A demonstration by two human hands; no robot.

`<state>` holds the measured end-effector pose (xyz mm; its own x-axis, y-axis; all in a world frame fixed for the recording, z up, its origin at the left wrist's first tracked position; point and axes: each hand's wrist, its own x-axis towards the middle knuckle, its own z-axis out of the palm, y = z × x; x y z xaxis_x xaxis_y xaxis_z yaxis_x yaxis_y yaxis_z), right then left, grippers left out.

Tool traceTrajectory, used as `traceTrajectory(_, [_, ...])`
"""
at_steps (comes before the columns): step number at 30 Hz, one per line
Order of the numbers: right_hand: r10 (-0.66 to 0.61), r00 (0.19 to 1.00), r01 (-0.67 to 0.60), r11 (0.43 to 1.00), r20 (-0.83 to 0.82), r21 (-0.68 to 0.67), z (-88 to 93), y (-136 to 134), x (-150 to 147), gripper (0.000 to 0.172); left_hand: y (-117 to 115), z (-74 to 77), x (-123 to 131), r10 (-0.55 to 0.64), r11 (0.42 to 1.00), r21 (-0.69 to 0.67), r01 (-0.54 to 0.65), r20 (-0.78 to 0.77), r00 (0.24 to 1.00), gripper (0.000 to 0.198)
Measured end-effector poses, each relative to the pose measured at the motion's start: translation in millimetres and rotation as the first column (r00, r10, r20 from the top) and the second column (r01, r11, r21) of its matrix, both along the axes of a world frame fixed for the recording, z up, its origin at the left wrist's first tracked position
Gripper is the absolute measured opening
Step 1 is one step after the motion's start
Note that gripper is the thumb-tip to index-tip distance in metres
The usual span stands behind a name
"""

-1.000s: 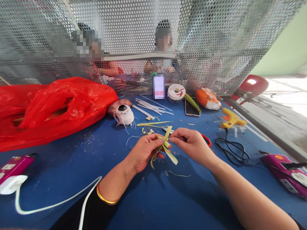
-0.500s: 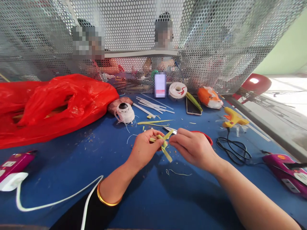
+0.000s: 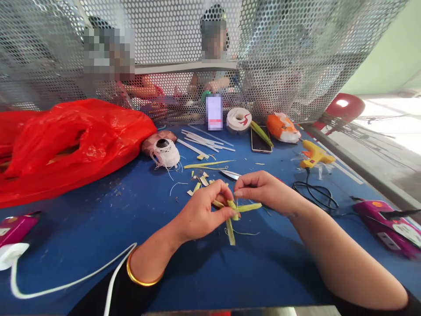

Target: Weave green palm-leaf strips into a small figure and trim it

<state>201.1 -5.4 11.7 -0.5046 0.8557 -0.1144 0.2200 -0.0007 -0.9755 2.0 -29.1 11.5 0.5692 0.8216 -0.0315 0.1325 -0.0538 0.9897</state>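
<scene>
Blue tabletop (image 3: 108, 224), green strips (image 3: 248, 207) pinched in left hand (image 3: 204, 213), right hand (image 3: 265, 188) just beside them, its grasp unclear

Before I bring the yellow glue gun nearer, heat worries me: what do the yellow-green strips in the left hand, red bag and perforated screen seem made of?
Yellow-green strips: perhaps leaf or husk, matt; pale, flat and uneven in colour.
Red bag: probably thin plastic, glossy; bright highlights on its wrinkles.
Perforated screen: possibly metal, grey; close round holes, though plastic can't be excluded.
</scene>
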Motion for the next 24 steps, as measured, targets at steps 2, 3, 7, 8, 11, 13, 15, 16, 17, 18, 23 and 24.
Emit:
traceTrajectory(2, [-0.035, 0.996, 0.026, 0.993, -0.078, -0.112, -3.9, 0.0, -5.1, 0.022, 0.5, -0.1, -0.3, 0.016, 1.000, -0.009, -0.016, 0.049, 0.999, 0.019])
traceTrajectory(3, [-0.076, 0.991, 0.059, 0.986, -0.107, -0.154, -5.8, -0.8, -9.1, 0.023, 0.9, -0.3, -0.4, 0.037, 0.999, -0.016, -0.036, 0.069, 0.997, 0.020])
traceTrajectory(7, [-0.298, 0.942, 0.277, 0.950, -0.158, -0.144, -10.6, -6.9, -26.1, 0.023, 4.1, -0.8, -0.4, 0.147, 0.988, -0.059, -0.139, 0.148, 0.978, 0.019])
traceTrajectory(8, [-0.334, 0.929, 0.321, 0.941, -0.158, -0.104, -11.3, -8.6, -28.9, 0.022, 4.9, -0.6, -0.3, 0.168, 0.985, -0.069, -0.158, 0.162, 0.972, 0.020])
traceTrajectory(11, [-0.379, 0.916, 0.388, 0.921, -0.132, 0.046, -13.1, -13.0, -32.8, 0.022, 7.4, -0.7, 0.2, 0.247, 0.969, -0.074, -0.237, 0.171, 0.954, 0.019])
traceTrajectory(13, [-0.398, 0.915, 0.402, 0.894, -0.065, 0.197, -14.3, -15.9, -32.7, 0.021, 9.0, -2.3, 0.1, 0.324, 0.946, -0.072, -0.317, 0.170, 0.931, 0.015])
traceTrajectory(15, [-0.425, 0.905, 0.378, 0.829, 0.027, 0.412, -14.8, -19.6, -32.0, 0.020, 10.8, -5.1, -0.3, 0.395, 0.919, -0.073, -0.388, 0.171, 0.903, 0.014])
traceTrajectory(16, [-0.435, 0.898, 0.339, 0.780, 0.067, 0.525, -14.7, -21.7, -31.6, 0.019, 11.7, -6.7, -0.5, 0.424, 0.905, -0.073, -0.418, 0.167, 0.890, 0.014])
traceTrajectory(17, [-0.438, 0.894, 0.285, 0.723, 0.098, 0.629, -14.3, -23.8, -31.4, 0.018, 12.5, -8.2, -0.7, 0.447, 0.894, -0.074, -0.441, 0.160, 0.880, 0.015])
traceTrajectory(18, [-0.434, 0.893, 0.224, 0.662, 0.121, 0.715, -13.7, -25.7, -31.2, 0.018, 13.1, -9.5, -0.7, 0.464, 0.886, -0.073, -0.459, 0.152, 0.872, 0.015])
traceTrajectory(23, [-0.422, 0.885, 0.023, 0.461, 0.197, 0.887, -11.1, -30.5, -30.9, 0.019, 12.3, -9.8, 1.2, 0.487, 0.873, -0.045, -0.485, 0.108, 0.867, 0.016])
traceTrajectory(24, [-0.427, 0.880, 0.002, 0.444, 0.209, 0.896, -11.1, -30.6, -31.1, 0.020, 11.5, -9.0, 1.6, 0.493, 0.870, -0.034, -0.492, 0.098, 0.864, 0.016])
